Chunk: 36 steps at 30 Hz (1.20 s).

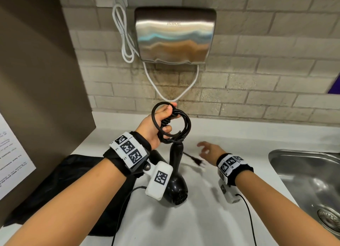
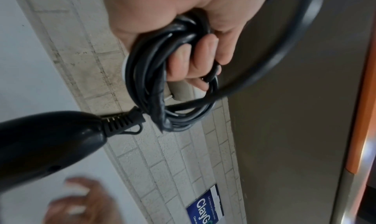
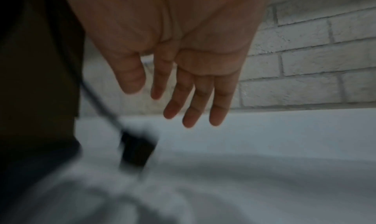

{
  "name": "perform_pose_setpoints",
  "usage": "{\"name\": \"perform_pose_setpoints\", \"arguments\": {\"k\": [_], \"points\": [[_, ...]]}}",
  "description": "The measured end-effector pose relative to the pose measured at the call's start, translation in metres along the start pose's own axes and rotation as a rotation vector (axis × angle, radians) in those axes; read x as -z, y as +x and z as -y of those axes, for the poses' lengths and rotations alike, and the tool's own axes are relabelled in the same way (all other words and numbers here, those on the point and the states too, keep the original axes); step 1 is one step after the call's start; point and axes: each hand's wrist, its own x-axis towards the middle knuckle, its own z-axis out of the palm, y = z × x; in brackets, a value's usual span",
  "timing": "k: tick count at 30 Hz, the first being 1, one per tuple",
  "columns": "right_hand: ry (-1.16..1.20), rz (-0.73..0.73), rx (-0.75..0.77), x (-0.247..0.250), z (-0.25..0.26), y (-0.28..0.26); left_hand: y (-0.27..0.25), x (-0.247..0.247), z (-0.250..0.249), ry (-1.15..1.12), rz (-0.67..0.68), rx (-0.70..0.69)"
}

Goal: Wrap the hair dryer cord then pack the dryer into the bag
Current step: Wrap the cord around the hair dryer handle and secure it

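A black hair dryer (image 1: 175, 177) stands on the white counter with its handle (image 2: 46, 143) pointing up. Its black cord (image 1: 181, 124) is gathered into several loops, and my left hand (image 1: 161, 120) grips that coil (image 2: 158, 76) just above the handle. The cord's plug (image 1: 197, 162) trails on the counter to the right of the dryer, blurred in the right wrist view as a dark plug (image 3: 136, 148). My right hand (image 1: 207, 150) hovers open just above and right of the plug, fingers (image 3: 189, 98) spread, holding nothing. A black bag (image 1: 60, 187) lies flat at the left under my left forearm.
A steel hand dryer (image 1: 174, 36) with a white cable (image 1: 125, 43) hangs on the tiled wall ahead. A steel sink (image 1: 309, 181) is sunk into the counter (image 1: 230, 135) at the right. A brown side panel (image 1: 36, 80) with a paper notice (image 1: 12, 159) closes the left.
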Motion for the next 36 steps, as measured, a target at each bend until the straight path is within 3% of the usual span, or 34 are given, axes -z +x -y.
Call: {"name": "perform_pose_setpoints", "arguments": {"k": [4,8,14,19,22,27,31,36], "points": [[0.326,-0.078,0.375,0.011,0.05,-0.014,-0.001,-0.003,0.0,-0.01,0.003,0.01],[0.382,0.043,0.562,0.012,0.075,-0.013,-0.003,-0.006,-0.002,-0.016,0.003,0.037],[0.453,0.127,0.598,0.02,0.086,-0.02,-0.009,-0.003,-0.008,-0.041,0.001,0.096],[0.519,0.446,0.596,0.038,0.103,-0.04,-0.011,0.004,-0.008,0.027,0.068,0.139],[0.523,0.511,0.59,0.039,0.106,-0.04,-0.012,0.006,-0.009,0.047,0.089,0.143],[0.527,0.376,0.636,0.034,0.104,-0.034,-0.016,0.005,-0.011,0.029,0.059,0.134],[0.576,-0.02,0.635,0.042,0.093,-0.012,-0.016,0.005,-0.01,0.027,0.062,0.108],[0.372,-0.253,0.349,0.048,0.043,0.019,-0.019,0.004,-0.01,0.014,0.024,0.1]]}}
